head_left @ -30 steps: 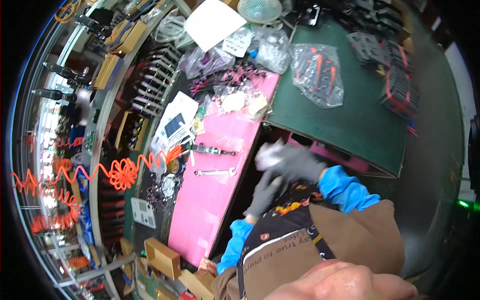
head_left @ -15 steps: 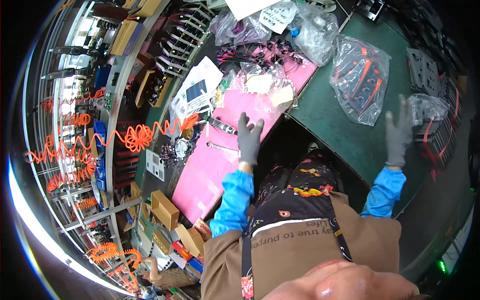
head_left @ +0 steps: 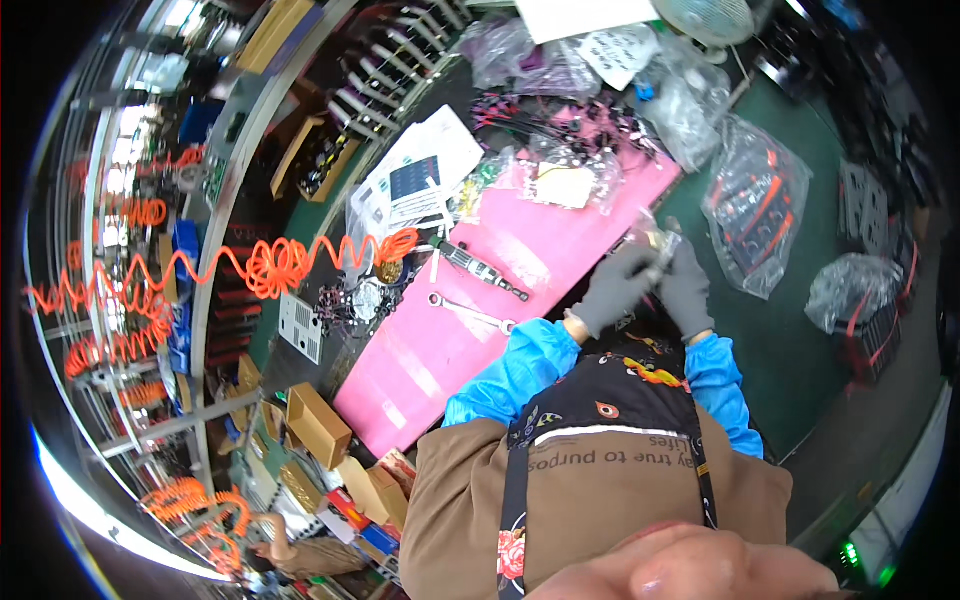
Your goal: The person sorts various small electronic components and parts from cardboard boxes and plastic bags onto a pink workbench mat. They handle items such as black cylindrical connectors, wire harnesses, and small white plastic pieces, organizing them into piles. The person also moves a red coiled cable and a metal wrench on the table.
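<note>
My grey-gloved left hand (head_left: 612,290) and my grey-gloved right hand (head_left: 686,292) are close together in front of me, by the edge of the pink mat (head_left: 400,360). Between their fingertips is a small clear plastic bag (head_left: 655,238), with contents too small to make out. Both hands have their fingers closed on it. On the mat to the left lie a pneumatic screwdriver (head_left: 480,268) and a ratchet wrench (head_left: 470,312). Further back rests a clear bag with a pale paper (head_left: 563,186).
To the right, a clear bag of black and orange panels (head_left: 757,215) lies on the green table (head_left: 770,345). Beyond it stand strapped black parts (head_left: 868,340) under plastic. Wire bundles (head_left: 560,112) and papers (head_left: 425,170) sit at the back; an orange coiled hose (head_left: 275,268) hangs left.
My hands were apart and open, the left over the mat and the right at the strapped parts. They have come together around the small bag. The view has shifted slightly.
</note>
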{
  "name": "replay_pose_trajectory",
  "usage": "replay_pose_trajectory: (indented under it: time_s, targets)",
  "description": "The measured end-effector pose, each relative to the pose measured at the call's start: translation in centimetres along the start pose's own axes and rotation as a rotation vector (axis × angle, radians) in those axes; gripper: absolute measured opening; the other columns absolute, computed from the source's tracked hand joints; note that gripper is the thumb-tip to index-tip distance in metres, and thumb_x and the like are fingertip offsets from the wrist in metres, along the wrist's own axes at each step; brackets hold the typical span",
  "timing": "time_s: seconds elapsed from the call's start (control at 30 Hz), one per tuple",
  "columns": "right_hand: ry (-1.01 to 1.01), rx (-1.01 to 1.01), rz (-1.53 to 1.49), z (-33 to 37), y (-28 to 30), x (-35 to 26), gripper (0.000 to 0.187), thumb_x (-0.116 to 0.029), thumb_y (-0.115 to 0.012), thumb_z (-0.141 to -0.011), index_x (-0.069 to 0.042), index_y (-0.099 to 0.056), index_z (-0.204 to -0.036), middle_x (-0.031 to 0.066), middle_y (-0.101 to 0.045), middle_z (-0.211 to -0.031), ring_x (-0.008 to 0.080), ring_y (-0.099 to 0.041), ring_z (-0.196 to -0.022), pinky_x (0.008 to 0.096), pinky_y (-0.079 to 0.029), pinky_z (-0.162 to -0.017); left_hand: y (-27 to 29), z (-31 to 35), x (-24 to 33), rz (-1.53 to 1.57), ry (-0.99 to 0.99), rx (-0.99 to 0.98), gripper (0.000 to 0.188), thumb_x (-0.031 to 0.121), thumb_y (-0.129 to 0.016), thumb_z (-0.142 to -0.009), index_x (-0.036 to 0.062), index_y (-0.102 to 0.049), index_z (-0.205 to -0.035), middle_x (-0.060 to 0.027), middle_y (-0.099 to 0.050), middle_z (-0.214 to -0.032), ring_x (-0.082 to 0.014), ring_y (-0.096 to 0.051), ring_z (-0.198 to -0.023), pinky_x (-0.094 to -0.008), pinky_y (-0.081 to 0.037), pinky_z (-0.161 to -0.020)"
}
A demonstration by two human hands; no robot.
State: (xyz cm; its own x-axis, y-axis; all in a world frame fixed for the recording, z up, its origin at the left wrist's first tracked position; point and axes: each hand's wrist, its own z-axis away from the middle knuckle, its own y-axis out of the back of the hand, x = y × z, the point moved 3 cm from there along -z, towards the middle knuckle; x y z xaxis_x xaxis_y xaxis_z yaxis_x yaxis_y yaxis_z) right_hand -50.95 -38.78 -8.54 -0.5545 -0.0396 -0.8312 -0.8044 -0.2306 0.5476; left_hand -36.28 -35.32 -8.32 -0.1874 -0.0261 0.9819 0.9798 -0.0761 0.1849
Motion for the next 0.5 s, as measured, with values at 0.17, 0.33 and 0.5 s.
replay_pose_trajectory:
  time_s: [0.17,0.33,0.5]
  targets:
    - [-0.037,0.054,-0.103,-4.6,0.4,0.5,0.026,-0.01,-0.057,-0.093,0.0,-0.064,-0.116,0.008,-0.067,-0.09,0.0133,-0.063,-0.08,0.031,-0.052,-0.071,6.2,2.3,0.1,0.036,0.087,-0.102,0.049,0.02,-0.064,-0.092,0.0061,-0.051,-0.137,-0.0136,-0.058,-0.127,-0.0237,-0.057,-0.117,-0.0347,-0.044,-0.101]
    - [-0.17,0.115,-0.143,-7.3,2.0,-0.6,0.033,-0.005,-0.049,-0.091,0.001,-0.063,-0.121,0.0059,-0.068,-0.103,0.0131,-0.061,-0.09,0.029,-0.049,-0.078,14.8,4.4,-6.7,-0.151,0.321,0.079,0.044,0.031,-0.065,-0.091,0.0089,-0.059,-0.129,-0.0124,-0.062,-0.122,-0.0251,-0.063,-0.108,-0.0362,-0.049,-0.094]
    - [-0.054,0.166,-0.115,-8.0,3.0,-3.6,0.033,-0.004,-0.049,-0.09,0.003,-0.062,-0.12,0.0048,-0.066,-0.1,0.011,-0.058,-0.088,0.0261,-0.046,-0.077,21.7,3.0,-10.7,-0.398,0.364,0.097,0.044,0.036,-0.063,-0.089,0.0104,-0.061,-0.126,-0.0136,-0.063,-0.12,-0.029,-0.063,-0.104,-0.0385,-0.05,-0.091]
